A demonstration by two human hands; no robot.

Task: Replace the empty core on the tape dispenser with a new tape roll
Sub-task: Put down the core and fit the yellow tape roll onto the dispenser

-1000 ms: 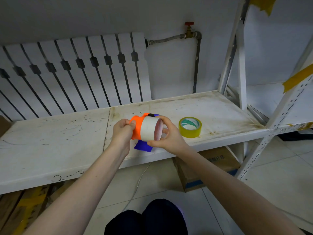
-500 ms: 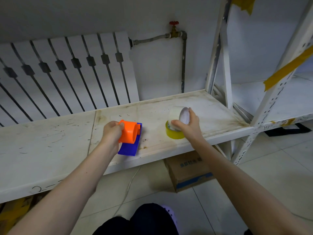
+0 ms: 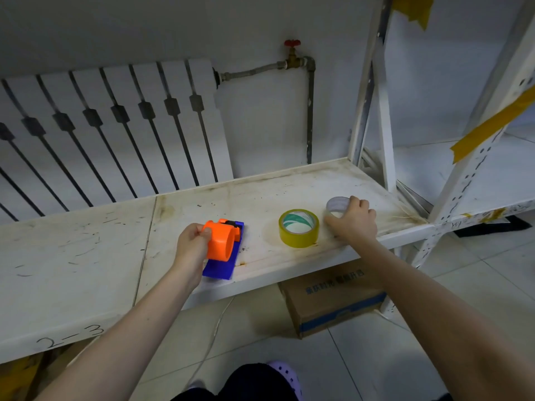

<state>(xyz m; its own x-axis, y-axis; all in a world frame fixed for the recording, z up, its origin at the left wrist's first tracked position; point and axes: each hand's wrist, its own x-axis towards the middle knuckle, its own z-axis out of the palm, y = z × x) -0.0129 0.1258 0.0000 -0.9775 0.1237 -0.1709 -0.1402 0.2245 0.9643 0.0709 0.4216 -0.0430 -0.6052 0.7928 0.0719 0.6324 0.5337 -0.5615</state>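
Observation:
The tape dispenser (image 3: 223,244) has an orange hub and a blue body. It rests near the front edge of the white shelf (image 3: 86,256). My left hand (image 3: 189,247) grips the orange hub from the left; nothing sits on the hub. A yellow tape roll (image 3: 298,228) lies flat on the shelf, to the right of the dispenser. Right of the roll stands the empty white core (image 3: 337,204) on the shelf, with my right hand (image 3: 351,221) wrapped around it.
A white radiator (image 3: 101,134) and a pipe with a red valve (image 3: 292,44) stand behind the shelf. Shelf uprights (image 3: 373,96) rise at the right. A cardboard box (image 3: 333,296) sits on the tiled floor under the shelf.
My right hand pulled the white core off the orange hub and carried it right, past the yellow roll, down onto the shelf. My left hand lowered the dispenser to the shelf.

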